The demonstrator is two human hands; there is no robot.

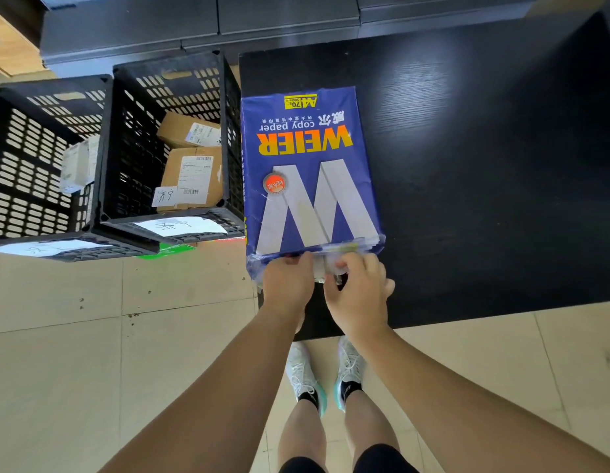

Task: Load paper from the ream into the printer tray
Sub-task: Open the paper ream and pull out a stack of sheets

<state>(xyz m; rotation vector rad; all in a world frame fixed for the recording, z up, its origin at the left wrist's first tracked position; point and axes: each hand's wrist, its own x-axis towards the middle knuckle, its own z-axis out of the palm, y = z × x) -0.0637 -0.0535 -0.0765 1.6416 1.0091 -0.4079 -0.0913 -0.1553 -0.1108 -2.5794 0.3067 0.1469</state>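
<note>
A blue ream of copy paper point(307, 172) with a large grey W and orange lettering lies flat on a black table point(484, 199), near its left edge. The near end of the wrapper is torn and white sheets show there. My left hand point(288, 285) grips the wrapper at the near left corner. My right hand point(360, 295) pinches the wrapper flap at the near end, beside the left hand. No printer tray can be made out in view.
Two black slotted crates point(167, 145) stand left of the table; the nearer one holds cardboard parcels point(191, 179). Dark cabinets point(201, 25) run along the back. Beige floor tiles point(92, 336) and my own legs and shoes lie below.
</note>
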